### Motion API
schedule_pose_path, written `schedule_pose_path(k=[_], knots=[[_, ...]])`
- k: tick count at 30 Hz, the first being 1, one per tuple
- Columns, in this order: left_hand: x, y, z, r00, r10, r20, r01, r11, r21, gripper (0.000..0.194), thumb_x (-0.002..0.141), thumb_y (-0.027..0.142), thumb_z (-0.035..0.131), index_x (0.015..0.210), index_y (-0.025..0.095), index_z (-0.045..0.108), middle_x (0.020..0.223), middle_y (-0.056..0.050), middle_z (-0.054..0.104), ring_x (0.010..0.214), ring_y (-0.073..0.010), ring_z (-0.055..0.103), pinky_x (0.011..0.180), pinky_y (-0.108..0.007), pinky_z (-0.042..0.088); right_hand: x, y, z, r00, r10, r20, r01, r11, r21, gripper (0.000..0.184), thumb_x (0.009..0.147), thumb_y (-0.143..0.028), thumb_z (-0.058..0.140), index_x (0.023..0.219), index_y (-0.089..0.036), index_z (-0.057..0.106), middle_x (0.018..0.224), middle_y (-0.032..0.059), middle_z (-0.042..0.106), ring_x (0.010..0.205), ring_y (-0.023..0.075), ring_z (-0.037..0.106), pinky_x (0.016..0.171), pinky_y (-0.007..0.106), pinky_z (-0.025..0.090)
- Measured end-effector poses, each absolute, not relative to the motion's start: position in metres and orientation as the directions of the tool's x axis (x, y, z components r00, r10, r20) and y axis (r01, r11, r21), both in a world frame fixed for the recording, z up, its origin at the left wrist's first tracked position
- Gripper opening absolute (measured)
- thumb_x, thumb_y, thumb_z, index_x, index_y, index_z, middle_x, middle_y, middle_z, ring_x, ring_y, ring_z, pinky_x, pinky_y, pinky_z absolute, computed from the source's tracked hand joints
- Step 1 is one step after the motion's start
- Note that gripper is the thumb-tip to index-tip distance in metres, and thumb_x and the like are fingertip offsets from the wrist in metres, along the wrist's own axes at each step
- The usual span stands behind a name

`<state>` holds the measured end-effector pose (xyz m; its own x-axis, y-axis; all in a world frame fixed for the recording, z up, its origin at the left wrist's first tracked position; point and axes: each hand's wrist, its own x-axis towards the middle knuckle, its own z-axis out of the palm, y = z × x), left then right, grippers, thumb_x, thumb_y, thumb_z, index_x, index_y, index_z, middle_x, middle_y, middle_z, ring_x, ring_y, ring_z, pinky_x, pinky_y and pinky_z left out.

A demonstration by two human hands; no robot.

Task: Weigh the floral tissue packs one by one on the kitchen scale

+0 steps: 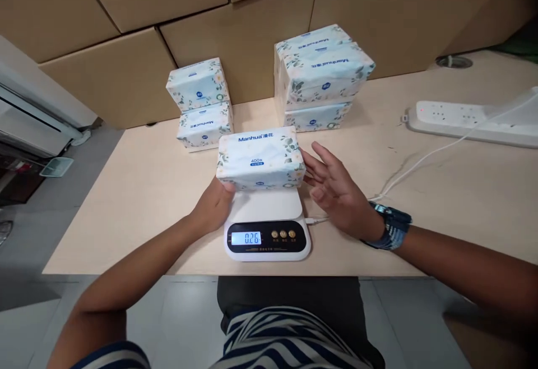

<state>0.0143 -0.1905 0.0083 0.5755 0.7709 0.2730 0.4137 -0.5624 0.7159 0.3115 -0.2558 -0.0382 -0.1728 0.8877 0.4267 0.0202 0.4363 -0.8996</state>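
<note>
A soft pack of tissues, white and pale blue with a floral print, is over the rear of a white digital scale. Whether its underside rests on the plate is hidden. My left hand grips the pack's lower left corner, thumb at the front and the other fingers out of sight. On the opposite side, my right hand is open with fingers spread, its fingertips close to the pack's right end. The scale's lit display reads 0.26.
Behind stand a left stack of tissue packs and a larger right stack, against cardboard boxes. A white power strip lies at the right of the wooden table. A white cable runs across towards the scale.
</note>
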Motion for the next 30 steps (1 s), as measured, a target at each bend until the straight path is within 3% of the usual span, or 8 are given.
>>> schedule_pose_path(k=[5, 8, 14, 23, 26, 30], knots=[[0.011, -0.182, -0.003, 0.638, 0.717, 0.28, 0.35, -0.594, 0.724, 0.087, 0.105, 0.08, 0.016, 0.17, 0.027, 0.038, 0.177, -0.017, 0.041, 0.168, -0.0421, 0.033, 0.134, -0.07, 0.037, 0.321, -0.253, -0.04, -0.215, 0.888, 0.406, 0.038, 0.423, -0.905, 0.076, 0.107, -0.05, 0.065, 0.171, -0.057, 0.025, 0.183, -0.0048, 0.033, 0.169, 0.025, 0.036, 0.133, 0.055, 0.046], [0.01, -0.19, 0.001, 0.62, 0.742, 0.257, 0.367, -0.563, 0.74, 0.075, 0.11, 0.073, 0.024, 0.168, 0.028, 0.039, 0.174, -0.017, 0.045, 0.165, -0.0418, 0.038, 0.131, -0.071, 0.041, 0.325, -0.252, -0.036, -0.27, 0.882, 0.386, 0.048, 0.413, -0.91, 0.076, 0.105, -0.052, 0.067, 0.172, -0.051, 0.031, 0.183, -0.0037, 0.034, 0.168, 0.0272, 0.038, 0.134, 0.052, 0.046], [0.019, -0.218, 0.011, 0.566, 0.802, 0.188, 0.328, -0.428, 0.842, 0.056, 0.114, 0.053, 0.042, 0.165, 0.031, 0.042, 0.166, -0.011, 0.057, 0.169, -0.0365, 0.032, 0.138, -0.068, 0.032, 0.329, -0.253, -0.031, -0.308, 0.849, 0.429, -0.052, 0.435, -0.899, 0.066, 0.107, -0.043, 0.067, 0.168, -0.049, 0.042, 0.18, -0.0022, 0.04, 0.163, 0.0265, 0.047, 0.128, 0.048, 0.053], [0.018, -0.226, 0.011, 0.538, 0.84, 0.072, 0.274, -0.255, 0.927, 0.069, 0.109, 0.053, 0.059, 0.17, 0.032, 0.034, 0.168, -0.013, 0.055, 0.168, -0.0384, 0.036, 0.138, -0.071, 0.032, 0.328, -0.255, -0.026, -0.284, 0.856, 0.433, -0.094, 0.424, -0.901, 0.055, 0.107, -0.043, 0.068, 0.16, -0.048, 0.055, 0.177, -0.0023, 0.045, 0.159, 0.0277, 0.054, 0.111, 0.046, 0.068], [0.019, -0.229, 0.014, 0.524, 0.852, 0.023, 0.249, -0.178, 0.952, 0.075, 0.107, 0.055, 0.061, 0.171, 0.033, 0.031, 0.171, -0.012, 0.052, 0.167, -0.0398, 0.037, 0.138, -0.069, 0.034, 0.329, -0.256, -0.026, -0.29, 0.863, 0.415, -0.042, 0.421, -0.906, 0.055, 0.107, -0.043, 0.066, 0.161, -0.047, 0.054, 0.177, -0.0018, 0.045, 0.151, 0.0279, 0.062, 0.101, 0.042, 0.073], [0.018, -0.234, 0.014, 0.506, 0.861, -0.049, 0.084, 0.008, 0.996, 0.081, 0.106, 0.062, 0.061, 0.174, 0.037, 0.026, 0.18, -0.009, 0.04, 0.168, -0.0385, 0.037, 0.139, -0.064, 0.035, 0.329, -0.257, -0.029, -0.218, 0.877, 0.429, 0.08, 0.454, -0.887, 0.06, 0.106, -0.044, 0.068, 0.163, -0.049, 0.05, 0.174, -0.0003, 0.051, 0.149, 0.0267, 0.064, 0.111, 0.046, 0.067]])
